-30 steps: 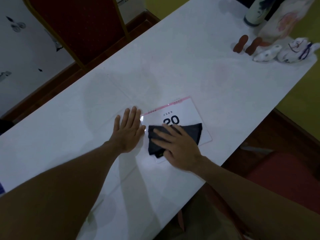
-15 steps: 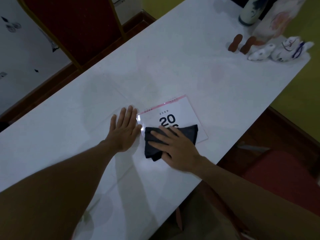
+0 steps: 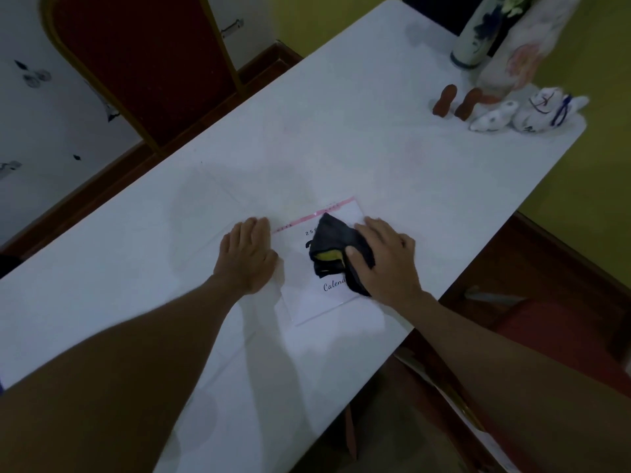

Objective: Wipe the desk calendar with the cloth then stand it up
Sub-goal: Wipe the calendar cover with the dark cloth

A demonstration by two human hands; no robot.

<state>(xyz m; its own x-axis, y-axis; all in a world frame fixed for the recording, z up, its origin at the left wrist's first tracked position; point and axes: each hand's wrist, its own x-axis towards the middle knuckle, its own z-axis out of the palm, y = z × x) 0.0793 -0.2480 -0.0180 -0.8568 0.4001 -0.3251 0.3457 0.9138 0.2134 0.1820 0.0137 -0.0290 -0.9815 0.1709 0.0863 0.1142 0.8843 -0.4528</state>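
Desk calendar (image 3: pixel 322 295) lies flat on the white worktop (image 3: pixel 341 138), near its near edge, pink strip along the far side. Right hand (image 3: pixel 386 264) rests on the dark cloth (image 3: pixel 336 242), fingers spread over it and thumb tucked against a fold, pressing the cloth onto the middle and right part of the calendar face; a yellow-green patch shows inside the bunched cloth. Left hand (image 3: pixel 247 256) lies flat and wide, palm down on the worktop, touching the calendar's left edge; it grips nothing. Step in hand, judged: wiping, calendar not yet stood up. To do it well: keep the left hand braced at the edge so the sheet cannot slide, flatten the bunched cloth for more contact, run overlapping strokes along the face out past the near corner, which looks uncovered. Light pressure should do; the cover looks glossy. Writing legible: "Calend", the rest hidden under the cloth; small digits "25", remainder covered. Large black numerals mostly hidden, unreadable.
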